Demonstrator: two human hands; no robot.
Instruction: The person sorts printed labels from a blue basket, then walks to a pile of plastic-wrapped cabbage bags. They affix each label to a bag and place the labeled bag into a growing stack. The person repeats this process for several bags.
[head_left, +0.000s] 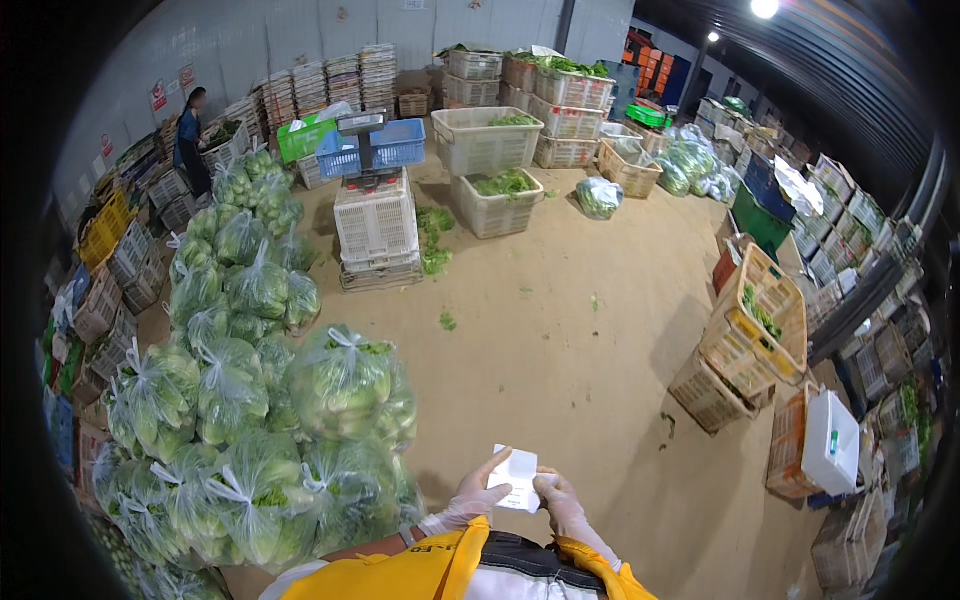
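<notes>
My left hand (472, 496) and my right hand (559, 501), both in thin translucent gloves, hold a small white paper slip (517, 474) in front of my waist. The slip has a crease across it and bears small print. The left thumb lies over its left side, and the right fingers pinch its right edge. Beside my left arm stand tied clear plastic bags of leafy green vegetables (345, 390), stacked and reaching far forward along the left.
A digital scale (360, 124) stands on white crates (376, 221) ahead. Large plastic bins (487, 142) hold loose greens. To the right are tilted yellowish crates (772, 300) and a white foam box (831, 442). A person (191, 142) stands far left. Leaf scraps (448, 322) litter the floor.
</notes>
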